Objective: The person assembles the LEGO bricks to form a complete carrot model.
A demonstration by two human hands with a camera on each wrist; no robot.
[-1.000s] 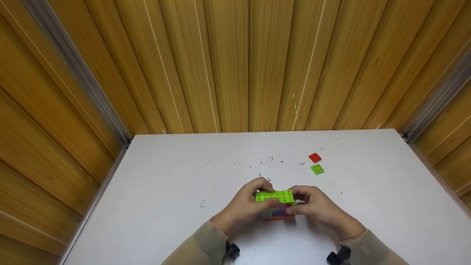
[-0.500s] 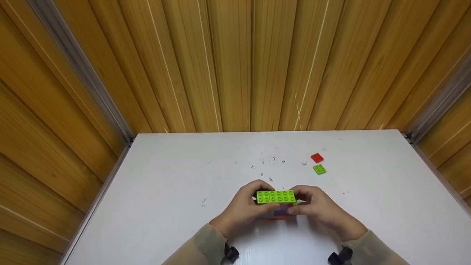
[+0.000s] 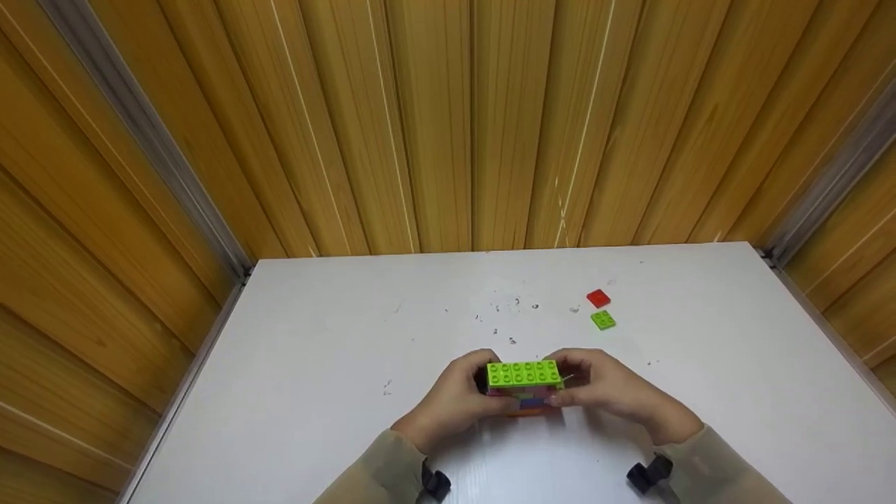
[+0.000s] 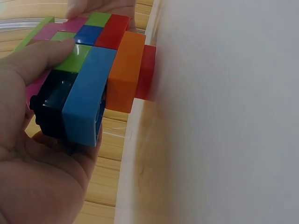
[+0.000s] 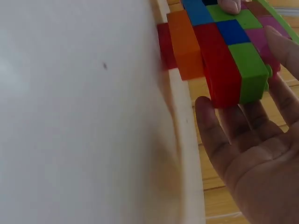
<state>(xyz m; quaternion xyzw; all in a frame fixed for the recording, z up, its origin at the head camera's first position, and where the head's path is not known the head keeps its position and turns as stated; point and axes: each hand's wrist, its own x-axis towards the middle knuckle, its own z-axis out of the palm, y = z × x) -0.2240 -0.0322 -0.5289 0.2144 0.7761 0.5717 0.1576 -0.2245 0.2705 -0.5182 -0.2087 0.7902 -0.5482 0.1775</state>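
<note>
A wall of stacked toy building blocks (image 3: 523, 375), topped with lime-green studded pieces, stands upright between both hands near the front of the table. My left hand (image 3: 451, 402) grips its left end, thumb on the front face and fingers behind. At the other end, my right hand (image 3: 612, 388) holds it with the thumb on the front. In the left wrist view, a light blue block (image 4: 88, 98) and a black block (image 4: 58, 93) jut out at the side above an orange block (image 4: 125, 70). The right wrist view shows a red block (image 5: 219, 65) beside a green block (image 5: 250, 70).
A small red block (image 3: 598, 298) and a lime-green studded block (image 3: 603, 320) lie on the white table (image 3: 315, 336), back and right of the hands. Wood-patterned panels (image 3: 434, 126) close in the back and sides. Dark scuffs mark the tabletop.
My left fingers and thumb have come off the lime-green top; the thumb now sits lower on the front face. The right hand keeps nearly the same hold, and the stack stays in place.
</note>
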